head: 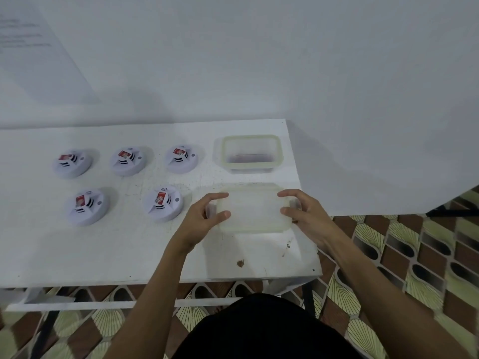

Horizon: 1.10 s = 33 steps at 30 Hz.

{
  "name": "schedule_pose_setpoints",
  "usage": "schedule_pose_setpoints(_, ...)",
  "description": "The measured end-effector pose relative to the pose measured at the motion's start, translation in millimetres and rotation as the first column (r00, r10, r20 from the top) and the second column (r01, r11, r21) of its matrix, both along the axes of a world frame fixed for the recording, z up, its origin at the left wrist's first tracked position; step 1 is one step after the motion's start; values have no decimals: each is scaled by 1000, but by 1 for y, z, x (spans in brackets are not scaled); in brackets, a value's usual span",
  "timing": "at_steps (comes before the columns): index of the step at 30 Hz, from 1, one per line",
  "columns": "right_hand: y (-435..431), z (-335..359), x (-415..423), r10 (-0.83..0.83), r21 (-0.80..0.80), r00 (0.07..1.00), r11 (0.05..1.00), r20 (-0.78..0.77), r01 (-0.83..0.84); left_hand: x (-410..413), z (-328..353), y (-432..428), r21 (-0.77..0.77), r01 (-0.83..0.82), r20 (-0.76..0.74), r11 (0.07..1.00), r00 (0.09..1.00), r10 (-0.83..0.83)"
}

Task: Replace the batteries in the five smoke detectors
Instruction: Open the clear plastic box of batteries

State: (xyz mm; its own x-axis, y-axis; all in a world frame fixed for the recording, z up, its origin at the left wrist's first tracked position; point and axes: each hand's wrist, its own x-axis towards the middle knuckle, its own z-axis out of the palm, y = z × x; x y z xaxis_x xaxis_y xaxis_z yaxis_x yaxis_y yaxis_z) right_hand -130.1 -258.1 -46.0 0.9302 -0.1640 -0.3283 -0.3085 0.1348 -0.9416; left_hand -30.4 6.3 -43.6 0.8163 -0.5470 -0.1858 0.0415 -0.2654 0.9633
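Observation:
Several white round smoke detectors lie on the white table (103, 255), three in a back row (72, 163) (127, 160) (181, 158) and two in front (86, 206) (163, 203). Each shows a red battery standing in its open bay. At the table's right end a clear lidded plastic container (252, 207) rests on the surface. My left hand (204, 216) grips its left side and my right hand (303, 211) grips its right side, fingers over the lid's edges. Its contents are not visible through the blurred lid.
Behind the held container stands an open clear container (251, 154) with a pale green rim and something reddish at its bottom. A white wall rises behind the table. The table's right edge is close to my right hand; patterned floor lies beyond.

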Motion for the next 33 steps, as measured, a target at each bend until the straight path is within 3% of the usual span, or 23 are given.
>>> schedule_pose_setpoints(3, -3, 9, 0, 56, -153, 998, 986, -18, -58, -4, -2, 1, 33, 2, 52, 999, 999, -3)
schedule_pose_setpoints(7, -5, 14, 7, 167, -360, 985, 918, -31, -167, -3, 4, 1, 33, 55, -12, 998, 998, -55)
schedule_pose_setpoints(11, -3, 17, 16, 255, -452, 967, 859, -29, -240, 6, 9, 2, 73, 86, 17, 994, 996, -87)
schedule_pose_setpoints(15, 4, 20, 10, 242, -543, 968, 806, -62, -236, 11, 10, -4, -7, -85, 99, 996, 991, 86)
schedule_pose_setpoints(17, 12, 21, 3, 214, -507, 974, 832, -77, -223, 8, 7, -6, -35, -127, 68, 991, 989, 129)
schedule_pose_setpoints(21, 29, 20, -8, 126, -475, 992, 871, -23, -122, -4, -8, -3, 107, -154, 113, 982, 983, 141)
schedule_pose_setpoints(24, 36, 20, -5, 73, -446, 997, 892, -29, -78, -9, -8, -9, 112, -140, 62, 984, 989, 133)
schedule_pose_setpoints(28, 43, 19, -7, 72, -285, 996, 955, -47, -83, -9, -8, -12, 106, -66, 109, 992, 993, 54)
schedule_pose_setpoints(33, 42, 12, -12, 24, -64, 1000, 998, -15, -25, -8, -2, -7, 85, 47, 19, 995, 999, -49)
